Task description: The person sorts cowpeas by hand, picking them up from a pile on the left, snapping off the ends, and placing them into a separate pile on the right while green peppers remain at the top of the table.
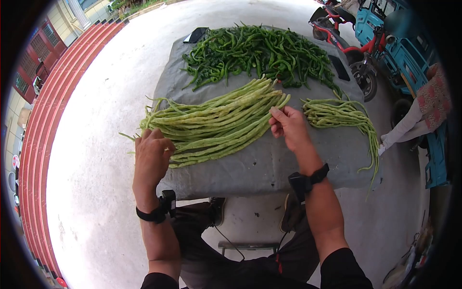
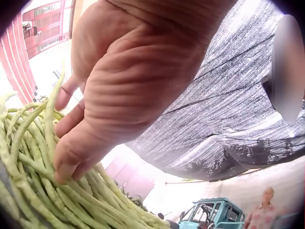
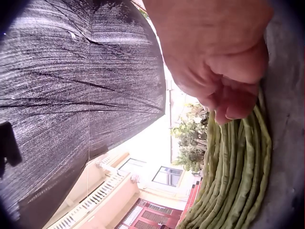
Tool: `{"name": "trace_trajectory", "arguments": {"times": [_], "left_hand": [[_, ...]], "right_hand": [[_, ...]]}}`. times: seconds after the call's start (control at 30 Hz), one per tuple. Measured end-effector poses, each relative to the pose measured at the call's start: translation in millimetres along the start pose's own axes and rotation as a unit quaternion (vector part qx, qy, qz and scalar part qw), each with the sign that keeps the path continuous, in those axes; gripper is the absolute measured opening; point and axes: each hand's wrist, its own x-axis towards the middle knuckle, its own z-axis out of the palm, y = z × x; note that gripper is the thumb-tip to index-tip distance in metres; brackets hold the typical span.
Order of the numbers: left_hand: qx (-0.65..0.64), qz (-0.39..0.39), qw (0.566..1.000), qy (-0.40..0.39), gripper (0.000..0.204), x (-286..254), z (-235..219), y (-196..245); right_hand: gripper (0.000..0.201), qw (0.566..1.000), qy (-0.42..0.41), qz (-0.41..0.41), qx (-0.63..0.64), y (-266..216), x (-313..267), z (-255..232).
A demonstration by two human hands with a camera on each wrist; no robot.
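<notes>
A large bundle of long green beans (image 1: 216, 118) lies across the grey cloth (image 1: 216, 180). At its left end my left hand (image 1: 153, 156) pinches beans between thumb and fingers; in the left wrist view the thumb and fingertips of that hand (image 2: 114, 90) close on the bean ends (image 2: 52, 181). My right hand (image 1: 290, 126) pinches a bean tip at the bundle's right end, its other fingers curled. The right wrist view has the curled right hand (image 3: 224, 67) over the beans (image 3: 233, 167), with its exact hold partly hidden.
Green peppers (image 1: 255, 53) are heaped at the back of the cloth. A smaller bean bundle (image 1: 337, 114) hangs over the right edge. Phones (image 1: 339, 67) lie by the peppers. Beyond stand a red bike (image 1: 337, 36), a blue vehicle (image 1: 404, 53) and a person's leg (image 1: 406, 125).
</notes>
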Motion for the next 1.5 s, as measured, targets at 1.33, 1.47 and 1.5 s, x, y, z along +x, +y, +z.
{"name": "trace_trajectory", "arguments": {"times": [1.33,1.47,1.5], "left_hand": [[-0.210,0.079,0.966,0.130,0.014,41.6,45.9,122.5],[-0.225,0.095,0.962,0.120,0.014,44.2,50.2,133.9],[-0.225,0.094,0.963,0.116,0.013,44.6,51.6,136.5]], "right_hand": [[0.018,0.731,0.264,-0.200,-0.596,-38.8,-47.0,-178.1],[0.023,0.742,0.216,-0.225,-0.594,-33.3,-48.1,-159.6],[0.024,0.744,0.210,-0.231,-0.590,-31.7,-47.4,-153.9]]}}
